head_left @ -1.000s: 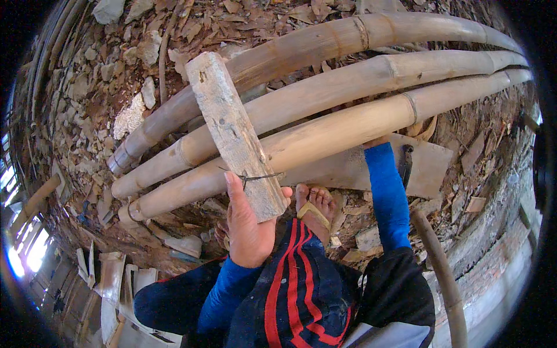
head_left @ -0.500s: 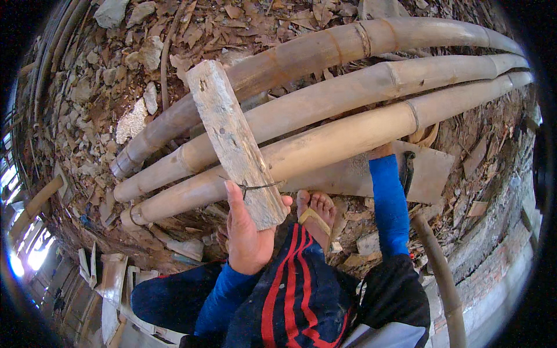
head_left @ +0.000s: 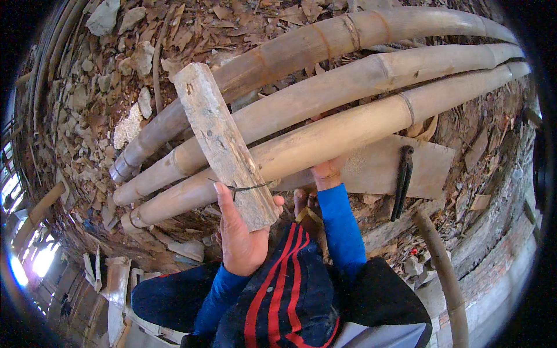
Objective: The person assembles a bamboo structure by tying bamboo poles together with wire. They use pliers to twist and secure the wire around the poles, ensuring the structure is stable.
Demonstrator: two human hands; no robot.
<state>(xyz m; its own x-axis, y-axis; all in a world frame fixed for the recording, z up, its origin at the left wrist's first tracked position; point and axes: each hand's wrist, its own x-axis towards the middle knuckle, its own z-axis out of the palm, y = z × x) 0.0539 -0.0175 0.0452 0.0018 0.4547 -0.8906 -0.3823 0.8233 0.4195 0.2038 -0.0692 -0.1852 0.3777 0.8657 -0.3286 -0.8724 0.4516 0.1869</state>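
Observation:
My left hand grips the near end of a rough, weathered wooden block, thumb on one side and fingers round the other. A thin dark wire runs across the block by my thumb. The block slants over the bamboo poles; whether it touches them I cannot tell. My right hand is wrapped from below round the nearest bamboo pole, a fingertip showing on its far side. The middle bamboo pole and the darker far pole lie alongside it.
Black pincers lie on a flat board to the right of my right hand. A thin stick stands at the lower right. Stones and dry leaves cover the ground beyond the poles. My foot is under the near pole.
My right hand has moved left from beside the pincers to a hold under the nearest pole. The pincers now show fully. My left hand and the block have shifted slightly left.

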